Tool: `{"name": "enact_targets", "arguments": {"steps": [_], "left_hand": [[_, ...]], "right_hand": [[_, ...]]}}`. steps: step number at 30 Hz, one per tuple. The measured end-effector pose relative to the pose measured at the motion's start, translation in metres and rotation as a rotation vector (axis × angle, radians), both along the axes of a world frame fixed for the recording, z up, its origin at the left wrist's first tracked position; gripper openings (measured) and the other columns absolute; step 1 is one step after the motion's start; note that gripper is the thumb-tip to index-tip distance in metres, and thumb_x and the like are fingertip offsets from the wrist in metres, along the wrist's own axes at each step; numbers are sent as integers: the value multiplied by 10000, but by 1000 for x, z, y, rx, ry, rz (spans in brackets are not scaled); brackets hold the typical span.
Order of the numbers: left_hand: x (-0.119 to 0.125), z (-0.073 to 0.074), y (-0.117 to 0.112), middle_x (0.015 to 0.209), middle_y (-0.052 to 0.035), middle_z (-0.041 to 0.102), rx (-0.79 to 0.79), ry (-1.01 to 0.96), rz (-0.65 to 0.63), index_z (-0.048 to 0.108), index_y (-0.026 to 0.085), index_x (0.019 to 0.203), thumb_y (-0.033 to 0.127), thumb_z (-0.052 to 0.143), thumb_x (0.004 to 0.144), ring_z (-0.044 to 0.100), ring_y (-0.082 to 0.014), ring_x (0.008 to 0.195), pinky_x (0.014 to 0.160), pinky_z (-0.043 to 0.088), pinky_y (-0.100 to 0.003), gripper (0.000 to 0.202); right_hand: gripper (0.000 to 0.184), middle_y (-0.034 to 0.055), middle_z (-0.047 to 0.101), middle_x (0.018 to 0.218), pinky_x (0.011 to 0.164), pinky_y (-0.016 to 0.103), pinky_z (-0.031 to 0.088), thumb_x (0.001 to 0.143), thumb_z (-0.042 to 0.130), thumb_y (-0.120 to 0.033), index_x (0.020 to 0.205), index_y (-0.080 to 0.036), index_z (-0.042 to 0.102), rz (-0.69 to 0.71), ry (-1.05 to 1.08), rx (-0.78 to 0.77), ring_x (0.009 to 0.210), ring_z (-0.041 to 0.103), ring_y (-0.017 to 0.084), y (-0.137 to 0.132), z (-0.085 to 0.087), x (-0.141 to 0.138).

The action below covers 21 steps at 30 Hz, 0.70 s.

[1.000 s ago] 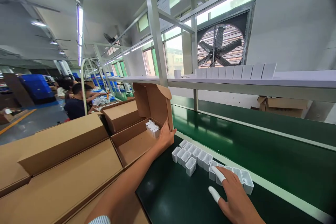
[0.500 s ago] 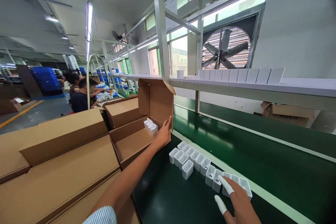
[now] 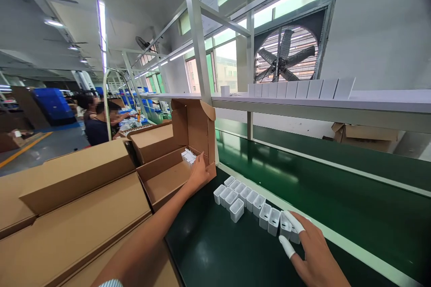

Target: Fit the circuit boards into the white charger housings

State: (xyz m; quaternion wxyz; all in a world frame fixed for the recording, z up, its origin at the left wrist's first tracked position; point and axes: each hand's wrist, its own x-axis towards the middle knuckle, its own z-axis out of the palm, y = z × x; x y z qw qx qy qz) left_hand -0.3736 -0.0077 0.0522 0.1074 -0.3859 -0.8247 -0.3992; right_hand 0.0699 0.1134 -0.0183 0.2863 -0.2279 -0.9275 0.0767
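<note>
My left hand point(image 3: 199, 173) reaches into an open cardboard box point(image 3: 164, 190), at the right end of a small stack of white pieces point(image 3: 188, 156). Its fingers are drawn together; what they hold, if anything, is hidden. My right hand point(image 3: 311, 246) is over the near end of a line of small white open-topped cups point(image 3: 265, 215). White finger covers sit on its thumb and index finger, which are spread apart beside the nearest cups point(image 3: 285, 225). One cup point(image 3: 237, 210) stands slightly out from the others. Behind my right hand, the last cups are hidden.
Flattened-looking cardboard boxes point(image 3: 77, 197) fill the left side. A green conveyor belt point(image 3: 323, 188) runs behind the dark work surface point(image 3: 205, 242). White upright panels point(image 3: 303, 89) stand on the shelf point(image 3: 336, 106) above. Other people point(image 3: 101, 125) sit farther along the line.
My left hand has drawn back from the box's raised side towards the white stack, its fingers closing. My right hand stays by the cups, covering more of the near ones. The view has shifted slightly.
</note>
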Motion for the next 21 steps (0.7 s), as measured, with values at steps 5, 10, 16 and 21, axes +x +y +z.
{"name": "enact_targets", "arguments": {"steps": [5,10,16,21], "left_hand": [[33,-10,-19,1281,-158,583,42,35,-52,513,174,1378,412,576,913,566,-340,1240,1106,450,-537,526],[73,-12,-27,1524,-119,526,-359,121,-567,530,322,1482,716,806,690,400,-420,1450,1207,321,-556,927],[92,-27,-9,1728,-154,188,-675,270,-737,135,345,1662,862,623,764,119,-477,1575,1225,155,-663,1146],[92,-31,0,1690,-175,289,-632,267,-703,243,313,1646,826,628,796,194,-464,1560,1223,207,-646,1065]], "right_hand": [[624,173,494,1557,1085,559,509,935,539,-415,1514,-208,433,-148,-50,-83,1416,493,392,3,29,15],[795,197,356,1645,1171,585,419,852,668,-489,1531,-163,413,-194,-252,-331,1513,355,406,12,39,29],[787,156,315,1666,1254,514,329,857,660,-394,1556,-195,357,-89,-253,-455,1552,291,332,12,26,21],[741,142,386,1614,1245,511,347,863,648,-324,1540,-213,367,-87,-162,-402,1516,346,326,16,8,15]]}}
